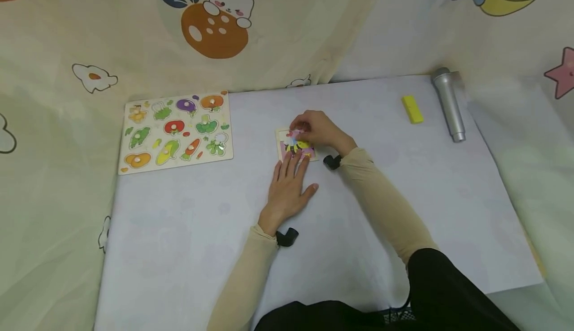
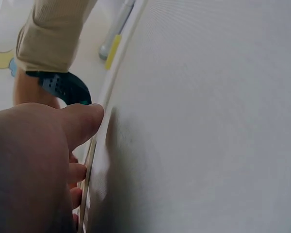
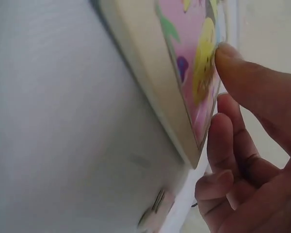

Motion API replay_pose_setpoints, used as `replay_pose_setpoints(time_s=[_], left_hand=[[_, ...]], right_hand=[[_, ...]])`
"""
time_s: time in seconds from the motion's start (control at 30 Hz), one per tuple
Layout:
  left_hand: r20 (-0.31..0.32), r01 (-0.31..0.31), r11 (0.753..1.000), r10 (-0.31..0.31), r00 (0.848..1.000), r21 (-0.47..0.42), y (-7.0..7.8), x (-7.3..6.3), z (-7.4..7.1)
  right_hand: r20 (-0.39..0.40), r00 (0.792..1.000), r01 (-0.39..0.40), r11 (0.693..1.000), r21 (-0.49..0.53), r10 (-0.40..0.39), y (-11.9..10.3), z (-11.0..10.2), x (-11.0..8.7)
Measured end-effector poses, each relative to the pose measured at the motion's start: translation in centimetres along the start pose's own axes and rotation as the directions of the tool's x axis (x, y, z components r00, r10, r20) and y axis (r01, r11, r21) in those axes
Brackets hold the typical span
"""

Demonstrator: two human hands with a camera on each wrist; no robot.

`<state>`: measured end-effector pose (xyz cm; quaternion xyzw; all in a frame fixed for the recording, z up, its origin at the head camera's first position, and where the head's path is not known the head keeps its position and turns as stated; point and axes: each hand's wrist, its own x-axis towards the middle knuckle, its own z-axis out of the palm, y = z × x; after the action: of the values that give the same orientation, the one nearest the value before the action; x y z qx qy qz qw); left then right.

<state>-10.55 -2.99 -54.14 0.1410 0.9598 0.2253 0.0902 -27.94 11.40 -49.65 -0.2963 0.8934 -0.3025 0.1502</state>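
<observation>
A small square bee jigsaw puzzle (image 1: 310,151) lies on the table, with a pale frame around a pink, yellow and black picture. My left hand (image 1: 287,191) rests flat, its straight fingertips at the puzzle's near edge and the thumb spread to the side. Above the puzzle's upper part, my right hand (image 1: 320,130) curls its thumb and fingers together and pinches a puzzle piece there; the fingers partly hide it. In the right wrist view, the thumb (image 3: 237,65) is at the edge of the yellow bee on the puzzle (image 3: 177,73), its other fingers bent beside the frame.
A board of vegetable pieces (image 1: 177,131) lies at the back left of the white table (image 1: 188,241). Far to the right are a yellow block (image 1: 412,109) and a silver microphone (image 1: 449,105). Patterned cloth (image 1: 134,32) hangs behind. Both wrists wear black cameras.
</observation>
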Motion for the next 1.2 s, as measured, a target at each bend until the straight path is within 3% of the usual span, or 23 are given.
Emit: replay_pose_setpoints(time_s=[0.17,0.4,0.7,1.2], left_hand=[[-0.01,-0.008,1.0,0.008,1.0,-0.008,0.0,0.0,0.0],[-0.012,-0.01,1.0,0.011,1.0,0.003,-0.2,0.0,0.1],[-0.003,-0.008,1.0,0.008,1.0,0.018,-0.4,0.1,0.1],[-0.006,-0.002,1.0,0.002,1.0,0.007,-0.1,0.1,0.1]], right_hand=[[0.03,0.999,-0.014,0.997,-0.077,0.016,-0.7,0.2,0.5],[0.093,0.996,0.029,0.99,-0.137,-0.016,-1.3,0.1,0.9],[0.129,0.992,0.02,0.993,-0.116,-0.005,-1.6,0.0,1.1],[0.071,0.996,0.054,0.994,-0.094,-0.047,-1.3,0.2,1.3]])
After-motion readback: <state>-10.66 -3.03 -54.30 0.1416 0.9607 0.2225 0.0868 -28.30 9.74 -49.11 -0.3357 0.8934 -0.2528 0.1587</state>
